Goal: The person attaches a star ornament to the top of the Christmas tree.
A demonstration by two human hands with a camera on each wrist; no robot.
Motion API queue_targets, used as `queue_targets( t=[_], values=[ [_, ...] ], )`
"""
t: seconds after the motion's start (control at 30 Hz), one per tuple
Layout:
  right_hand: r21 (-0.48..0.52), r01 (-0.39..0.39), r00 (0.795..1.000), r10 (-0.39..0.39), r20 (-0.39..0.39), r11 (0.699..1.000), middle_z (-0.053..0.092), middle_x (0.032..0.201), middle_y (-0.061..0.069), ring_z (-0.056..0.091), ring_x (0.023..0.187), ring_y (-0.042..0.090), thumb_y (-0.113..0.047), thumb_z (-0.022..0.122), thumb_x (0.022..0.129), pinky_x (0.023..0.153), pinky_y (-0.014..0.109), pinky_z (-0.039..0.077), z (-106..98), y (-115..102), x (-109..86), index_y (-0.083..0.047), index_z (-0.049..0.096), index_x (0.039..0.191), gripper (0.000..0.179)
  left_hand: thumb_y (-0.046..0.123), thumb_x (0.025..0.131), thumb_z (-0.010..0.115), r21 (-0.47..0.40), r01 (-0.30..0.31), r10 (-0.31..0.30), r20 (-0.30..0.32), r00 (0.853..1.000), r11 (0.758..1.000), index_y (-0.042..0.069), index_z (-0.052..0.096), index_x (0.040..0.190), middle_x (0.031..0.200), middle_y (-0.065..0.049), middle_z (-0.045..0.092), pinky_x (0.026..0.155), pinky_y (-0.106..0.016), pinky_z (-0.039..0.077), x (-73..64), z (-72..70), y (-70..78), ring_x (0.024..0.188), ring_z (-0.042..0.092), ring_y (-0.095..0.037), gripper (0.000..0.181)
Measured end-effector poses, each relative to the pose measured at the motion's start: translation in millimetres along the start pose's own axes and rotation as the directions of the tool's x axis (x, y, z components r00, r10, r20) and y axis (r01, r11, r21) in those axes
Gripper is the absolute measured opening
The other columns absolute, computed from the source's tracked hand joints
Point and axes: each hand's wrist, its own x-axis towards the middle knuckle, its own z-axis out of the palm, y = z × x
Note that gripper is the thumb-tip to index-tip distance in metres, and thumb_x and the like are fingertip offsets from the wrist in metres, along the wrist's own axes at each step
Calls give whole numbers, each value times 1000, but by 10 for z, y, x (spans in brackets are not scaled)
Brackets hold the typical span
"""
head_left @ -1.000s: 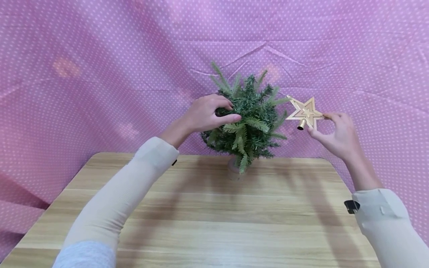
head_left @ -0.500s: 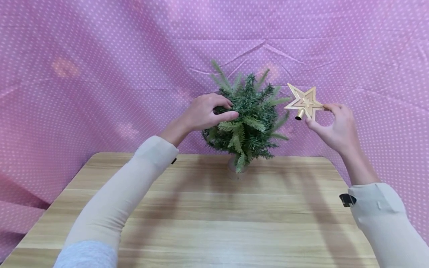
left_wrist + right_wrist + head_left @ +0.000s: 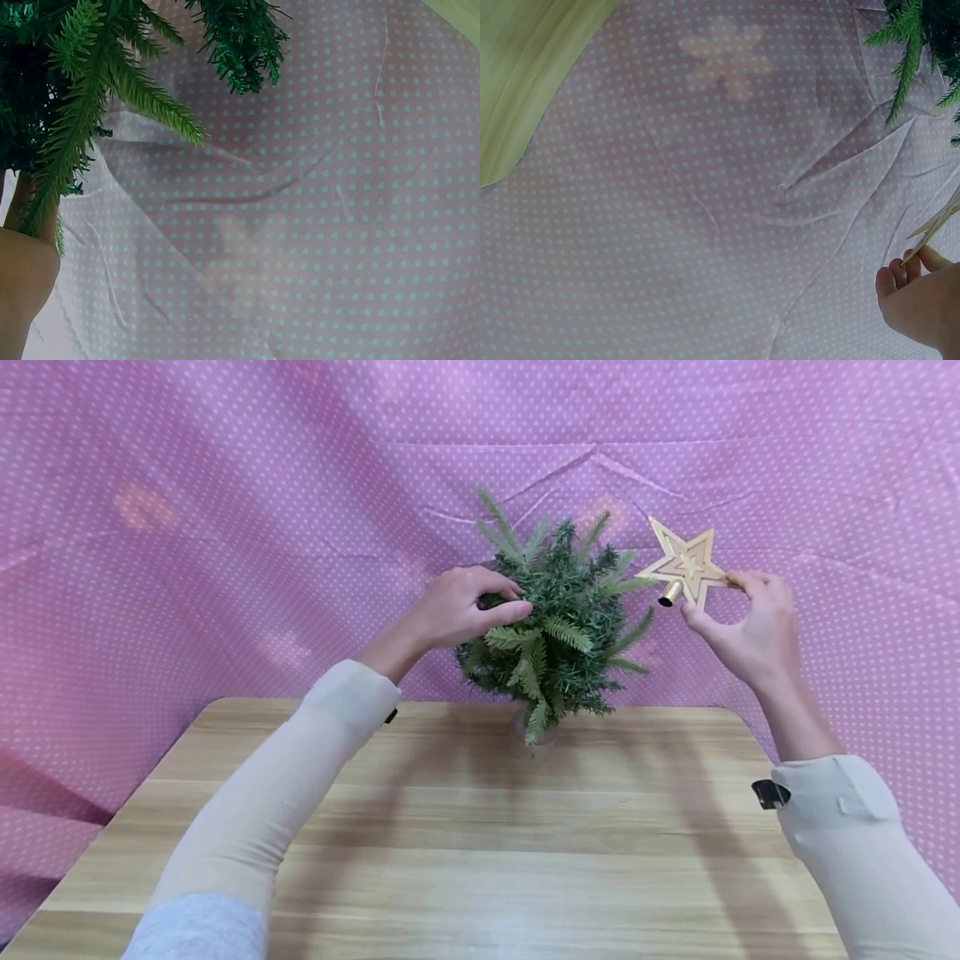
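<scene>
Your left hand [image 3: 453, 610] sits at nine o'clock on the tree [image 3: 573, 639], fingers and thumb curled round its foliage; the tips are partly lost among the needles, so how hard you pinch cannot be told. That hold looks best used as a brace: light enough not to drag branches down, firm enough to stop a sway.

The tree stands in the middle, near the table's [image 3: 480, 835] far edge, its pale base [image 3: 532, 743] below at six o'clock. The base looks narrow, so any sideways push is probably better met by the left hand than by the base.

At the tree's two o'clock hangs the gold star [image 3: 688, 564], in the air, its short socket [image 3: 671, 593] pointing toward seven. Its left point meets a pale sprig [image 3: 626, 585] in the head view — whether they touch, you cannot tell — so give that side some room lest it snag.

Your right hand [image 3: 765, 635], furthest right, grips the star between thumb and finger by the points near four and half past five. That leaves the socket clear — sensible, though a thin edge like this may twist, so hold your wrist steady.
</scene>
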Motion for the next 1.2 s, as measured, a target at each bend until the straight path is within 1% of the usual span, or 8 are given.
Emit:
queue_targets(
  t=[0.23,0.37,0.5,0.7,0.87,1.0,1.2],
  values=[
    [21,10,999,-9,-49,1000,50,140,23,41,131,40,-39,78,83,110,55,30,30,-98,44,5,56,139,74,49,99,58,2,-11,11,11,1000,1000,13,73,121,130,-4,68,108,-43,41,6,-6,16,121,60,-23,45],
    [20,17,997,-15,-72,1000,51,139,21,42,130,37,-42,77,83,110,53,30,36,-190,95,4,57,138,75,50,96,61,15,-13,13,10,1000,1000,13,72,122,130,-4,67,109,-43,40,8,-10,16,122,59,-22,46],
    [17,4,998,-3,-65,1000,49,140,20,41,131,35,-43,76,83,110,52,30,29,-298,153,3,56,140,76,51,95,64,27,-15,14,13,1000,1000,13,71,124,129,-4,68,109,-42,41,9,-16,13,120,59,-22,49],
    [9,27,995,-26,-91,1000,51,137,20,44,127,35,-45,77,82,109,51,32,20,-430,222,4,58,137,76,53,93,66,45,-12,11,24,1000,999,13,70,126,129,-5,68,108,-43,41,4,-25,21,120,60,-22,52],
    [0,13,995,-13,-94,1000,50,139,19,42,129,33,-46,77,82,110,48,31,20,-504,265,2,56,139,78,55,92,67,55,-13,11,36,999,998,13,68,128,129,-4,67,108,-44,42,0,-30,32,120,59,-23,56],
    [1,14,995,-13,-94,1000,50,139,19,41,129,32,-45,77,82,110,46,31,24,-550,269,3,56,139,77,57,91,68,51,-19,17,44,999,999,12,67,130,127,-3,68,108,-43,42,-4,-20,23,119,59,-21,60],
    [-7,22,994,-23,-105,1000,51,137,18,41,128,32,-46,76,82,109,46,31,31,-609,286,3,58,136,76,58,90,69,43,-25,23,37,999,999,12,67,130,124,-3,69,106,-43,43,-13,-8,-3,116,60,-21,62]
  ],
)
